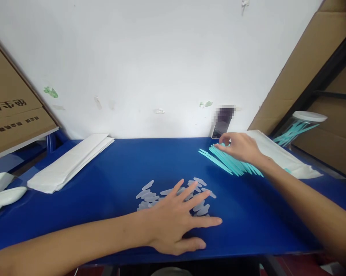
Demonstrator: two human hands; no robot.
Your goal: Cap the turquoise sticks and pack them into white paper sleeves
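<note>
My left hand (175, 220) lies palm down with its fingers spread over a loose scatter of small translucent plastic caps or sleeves (150, 198). It hides part of them. Farther back on the right, my right hand (239, 147) hovers at a fanned pile of thin teal plastic sticks (233, 163). Its thumb and forefinger curl toward each other in a pinch over the pile's far end. What lies between those fingertips, if anything, is too small to make out.
A blue table (150, 157) meets a white wall. Folded white sheets (72, 161) lie at left, another white sheet (299, 165) at right. A phone-like device (221, 126) leans on the wall. A lidded jar (294, 128) holds teal sticks. Cardboard boxes (14, 96) flank the table.
</note>
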